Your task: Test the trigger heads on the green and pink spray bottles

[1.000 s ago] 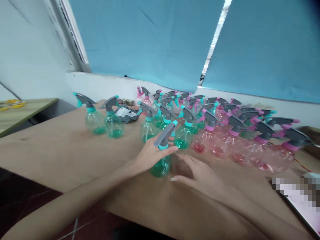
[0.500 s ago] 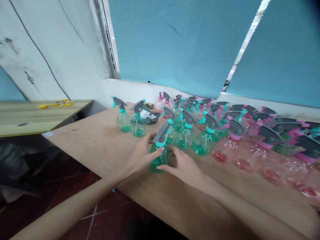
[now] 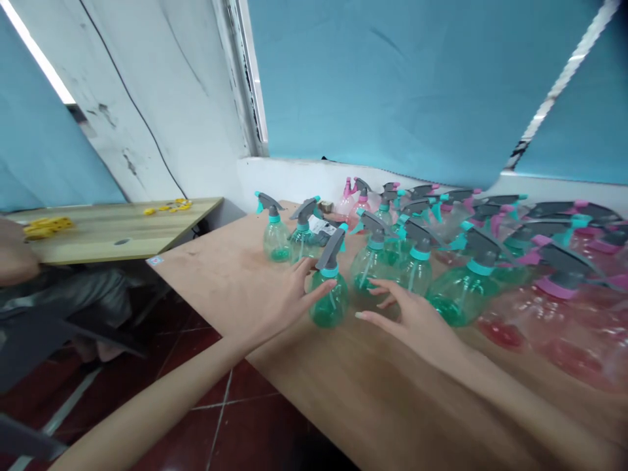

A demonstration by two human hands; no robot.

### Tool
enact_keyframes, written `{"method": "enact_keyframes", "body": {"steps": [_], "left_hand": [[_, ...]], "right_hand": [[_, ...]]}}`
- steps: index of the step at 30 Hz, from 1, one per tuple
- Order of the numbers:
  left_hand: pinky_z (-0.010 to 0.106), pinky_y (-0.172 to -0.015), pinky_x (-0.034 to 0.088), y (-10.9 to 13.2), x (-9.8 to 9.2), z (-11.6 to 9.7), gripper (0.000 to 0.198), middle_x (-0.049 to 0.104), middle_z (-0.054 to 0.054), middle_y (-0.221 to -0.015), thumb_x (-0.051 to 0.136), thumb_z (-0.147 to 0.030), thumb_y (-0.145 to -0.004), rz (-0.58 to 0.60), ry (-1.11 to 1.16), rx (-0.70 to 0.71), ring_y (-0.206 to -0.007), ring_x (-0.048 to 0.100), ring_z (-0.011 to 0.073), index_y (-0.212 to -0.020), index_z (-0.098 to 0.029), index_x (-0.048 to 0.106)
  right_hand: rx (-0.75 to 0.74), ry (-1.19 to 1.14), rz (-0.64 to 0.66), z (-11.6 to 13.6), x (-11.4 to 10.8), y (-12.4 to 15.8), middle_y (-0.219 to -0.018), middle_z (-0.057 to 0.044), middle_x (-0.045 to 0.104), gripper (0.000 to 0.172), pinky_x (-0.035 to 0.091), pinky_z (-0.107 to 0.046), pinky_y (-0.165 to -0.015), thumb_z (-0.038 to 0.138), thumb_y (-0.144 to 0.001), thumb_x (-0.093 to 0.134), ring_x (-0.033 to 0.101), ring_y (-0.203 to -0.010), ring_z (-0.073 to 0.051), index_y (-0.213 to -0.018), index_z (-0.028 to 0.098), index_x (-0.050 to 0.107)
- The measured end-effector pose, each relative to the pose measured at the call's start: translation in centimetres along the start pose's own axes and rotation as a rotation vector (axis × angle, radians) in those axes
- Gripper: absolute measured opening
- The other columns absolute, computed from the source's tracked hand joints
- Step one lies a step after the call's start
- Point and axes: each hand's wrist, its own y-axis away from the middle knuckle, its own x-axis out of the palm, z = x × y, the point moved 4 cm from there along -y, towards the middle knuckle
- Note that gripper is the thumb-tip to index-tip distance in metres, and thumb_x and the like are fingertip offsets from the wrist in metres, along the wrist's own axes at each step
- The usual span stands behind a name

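Observation:
A green spray bottle point(image 3: 328, 299) with a grey trigger head and turquoise collar stands on the brown table point(image 3: 216, 275). Around its left side wraps my left hand point(image 3: 297, 297), thumb across the front and fingers partly hidden behind. My right hand point(image 3: 402, 314) is apart from that bottle, to its right, with fingers spread and nothing in them. Just beyond my right hand are more green spray bottles point(image 3: 458, 294). Two others, a left green spray bottle point(image 3: 277, 239) and a green spray bottle beside it point(image 3: 303, 242), stand behind my left hand.
Pink spray bottles point(image 3: 564, 314) crowd the right side of the table. A dark packet with a white label point(image 3: 321, 227) lies at the back. On the left, a second table point(image 3: 98, 242) carries yellow pieces point(image 3: 49, 227), and a seated person point(image 3: 88, 294) is partly visible there.
My right hand has come off the green spray bottle and moved right, its fingers opening. My left hand stays on the bottle. The view has swung left, bringing in the seated person.

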Motion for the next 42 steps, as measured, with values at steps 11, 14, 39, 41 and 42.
{"method": "enact_keyframes", "body": {"steps": [11,14,39,41,42], "left_hand": [[0.037,-0.082,0.051,-3.6,-0.1,2.3,0.032,0.064,0.007,-0.104,0.055,-0.045,-0.089,0.048,-0.025,0.031,-0.095,0.063,0.0235,-0.109,-0.020,0.056],[0.038,-0.080,0.051,-4.4,0.2,2.6,0.034,0.062,0.008,-0.101,0.054,-0.047,-0.089,0.051,-0.037,0.036,-0.094,0.063,0.0241,-0.108,-0.019,0.056],[0.041,-0.091,0.047,-8.5,2.2,2.8,0.025,0.065,0.007,-0.106,0.051,-0.025,-0.090,0.043,-0.010,-0.011,-0.104,0.061,0.0265,-0.114,-0.020,0.054],[0.042,-0.091,0.047,-8.6,2.4,3.0,0.028,0.066,0.008,-0.109,0.050,-0.026,-0.090,0.036,0.005,-0.015,-0.106,0.061,0.0270,-0.118,-0.020,0.053],[0.042,-0.092,0.047,-8.6,2.5,3.0,0.029,0.065,0.008,-0.112,0.050,-0.026,-0.090,0.030,0.014,-0.015,-0.108,0.061,0.0273,-0.119,-0.020,0.052]], "right_hand": [[-0.169,0.262,-0.395,2.5,-5.5,-4.1,-0.075,-0.002,0.063,0.038,0.042,-0.030,-0.053,0.051,-0.089,0.051,0.050,-0.047,-0.014,-0.105,0.019,0.063],[-0.193,0.322,-0.483,2.6,-6.6,-5.0,-0.068,0.000,0.058,0.037,0.040,-0.030,-0.054,0.051,-0.090,0.051,0.048,-0.047,-0.014,-0.104,0.019,0.064],[0.045,0.763,-0.238,3.2,-4.9,-9.9,-0.070,-0.010,0.070,0.042,0.039,-0.032,-0.049,0.045,-0.092,0.045,0.066,-0.063,-0.029,-0.118,0.014,0.058],[0.030,0.764,-0.258,3.4,-4.9,-9.7,-0.069,-0.009,0.070,0.043,0.039,-0.032,-0.049,0.046,-0.091,0.046,0.066,-0.062,-0.029,-0.119,0.015,0.057],[0.028,0.764,-0.264,3.4,-4.9,-9.6,-0.067,-0.008,0.070,0.044,0.039,-0.031,-0.049,0.046,-0.091,0.046,0.066,-0.061,-0.028,-0.119,0.015,0.057]]}}
